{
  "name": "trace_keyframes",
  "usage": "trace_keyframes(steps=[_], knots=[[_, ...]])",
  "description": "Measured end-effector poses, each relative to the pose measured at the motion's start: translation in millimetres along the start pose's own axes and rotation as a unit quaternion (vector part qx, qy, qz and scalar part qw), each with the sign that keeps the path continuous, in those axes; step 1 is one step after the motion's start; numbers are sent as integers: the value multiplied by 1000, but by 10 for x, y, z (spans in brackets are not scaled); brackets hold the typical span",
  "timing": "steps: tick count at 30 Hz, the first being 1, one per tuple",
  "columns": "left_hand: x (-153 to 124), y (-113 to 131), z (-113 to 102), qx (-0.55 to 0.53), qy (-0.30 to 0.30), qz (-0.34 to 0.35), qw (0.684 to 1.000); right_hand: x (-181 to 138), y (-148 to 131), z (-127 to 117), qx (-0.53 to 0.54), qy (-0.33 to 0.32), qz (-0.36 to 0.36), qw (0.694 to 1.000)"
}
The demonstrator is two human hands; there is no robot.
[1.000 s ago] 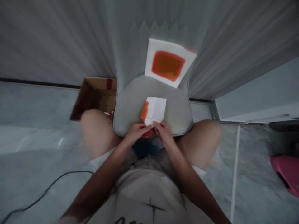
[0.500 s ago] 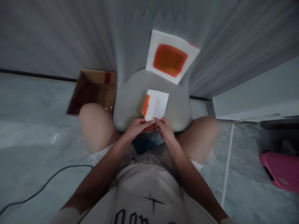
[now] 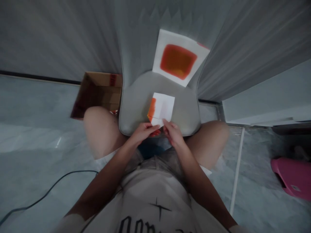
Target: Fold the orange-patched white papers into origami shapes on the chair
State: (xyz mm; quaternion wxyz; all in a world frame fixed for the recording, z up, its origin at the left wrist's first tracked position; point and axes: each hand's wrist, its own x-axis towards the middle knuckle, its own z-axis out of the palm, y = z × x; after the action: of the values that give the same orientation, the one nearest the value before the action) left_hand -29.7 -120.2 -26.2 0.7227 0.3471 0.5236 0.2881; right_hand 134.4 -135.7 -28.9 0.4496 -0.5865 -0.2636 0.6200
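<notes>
Between the fingers [image 3: 167, 125], creased orange-edged white paper [image 3: 162, 106].

I'm looking at a smooth grey chair with rounded edges [image 3: 136, 100], a white sheet bearing a big orange-brown rounded square [image 3: 178, 61] propped at its backrest. A small folded white paper with an orange side [image 3: 162, 106] is over the chair's front part; I can't tell whether it touches the seat. Around the chair I see a glossy blue-grey marbled floor [image 3: 36, 139], bearing an open brown cardboard box [image 3: 104, 94] just left of the chair, a thin dark cable [image 3: 73, 172] farther front-left, and a pink plastic object [image 3: 293, 176] well to the chair's right.
</notes>
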Motion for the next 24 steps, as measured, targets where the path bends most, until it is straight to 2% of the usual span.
trace_keyframes(steps=[7,14,20,24], knots=[[-1,-9,26,-2,10,7,1000,7,46,10,8,11,-37,999],[14,-33,30,14,17,10,1000,12,110,54,10,51,-67,996],[31,-42,19,4,26,-6,1000,39,51,-20,31,-10,-14,999],[36,-28,23,-8,14,-26,1000,32,62,-36,13,12,-18,1000]])
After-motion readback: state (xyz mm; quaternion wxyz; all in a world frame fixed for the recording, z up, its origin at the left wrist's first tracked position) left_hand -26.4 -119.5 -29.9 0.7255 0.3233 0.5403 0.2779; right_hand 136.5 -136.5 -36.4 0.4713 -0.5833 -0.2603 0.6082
